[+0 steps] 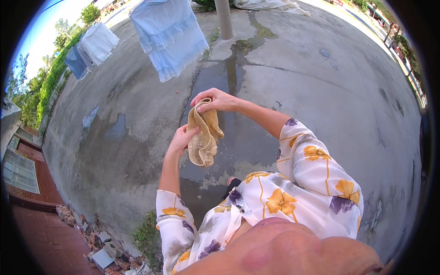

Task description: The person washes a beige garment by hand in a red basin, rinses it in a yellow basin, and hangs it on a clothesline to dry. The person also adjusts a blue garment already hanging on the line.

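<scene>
A tan, ribbed cloth item (202,144), perhaps a small garment, hangs crumpled between my two hands in front of my body. My left hand (181,138) pinches its side edge with thumb and fingers. Higher up, my right hand (218,100) grips the top edge, thumb in front; its lower part dangles free. Beyond my hands hangs a pale blue, ruffled cloth (172,37). Farther off at the upper left are a white cloth (99,41) and a dark blue one (76,62), also hanging.
A round post (224,20) stands on the wet concrete ground (309,103), with a puddle trail (237,62) near it. White sheeting (271,5) lies behind. Bricks and rubble (106,251) lie at lower left, beside weeds (149,237).
</scene>
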A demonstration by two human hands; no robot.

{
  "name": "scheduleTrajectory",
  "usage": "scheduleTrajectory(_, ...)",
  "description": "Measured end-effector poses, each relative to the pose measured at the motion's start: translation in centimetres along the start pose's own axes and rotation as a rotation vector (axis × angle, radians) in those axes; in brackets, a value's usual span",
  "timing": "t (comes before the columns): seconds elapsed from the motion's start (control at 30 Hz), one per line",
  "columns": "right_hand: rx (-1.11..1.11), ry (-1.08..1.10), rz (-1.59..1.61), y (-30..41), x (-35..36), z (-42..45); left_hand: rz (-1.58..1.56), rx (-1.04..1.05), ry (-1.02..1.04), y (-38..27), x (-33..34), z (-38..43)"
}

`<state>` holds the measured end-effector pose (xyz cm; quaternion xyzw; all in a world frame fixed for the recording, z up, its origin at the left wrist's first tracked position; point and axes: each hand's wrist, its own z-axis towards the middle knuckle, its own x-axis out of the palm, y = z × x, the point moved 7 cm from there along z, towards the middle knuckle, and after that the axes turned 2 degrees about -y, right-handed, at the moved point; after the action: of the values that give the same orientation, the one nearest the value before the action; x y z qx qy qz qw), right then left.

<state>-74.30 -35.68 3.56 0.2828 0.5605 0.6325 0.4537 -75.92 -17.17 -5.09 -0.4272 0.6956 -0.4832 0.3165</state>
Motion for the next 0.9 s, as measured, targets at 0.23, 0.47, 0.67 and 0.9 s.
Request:
scheduleTrajectory(0.23,0.064,-0.515,-0.183,-6.4,-8.4,1.5,0.205,0.330,-0.121,-3.9,0.6,8.3)
scheduleTrajectory(0.47,0.512,-0.662,0.463,-14.4,-13.2,0.4,0.256,0.522,-0.205,-10.8,2.6,16.2)
scheduleTrajectory(0.67,0.301,-0.410,-0.154,-14.0,-17.3,3.2,0.405,0.468,-0.236,-11.4,1.7,22.1)
scheduleTrajectory(0.9,0.489,-0.478,-0.420,-18.4,-30.6,4.2,0.579,0.108,-0.474,-11.7,-6.8,25.4)
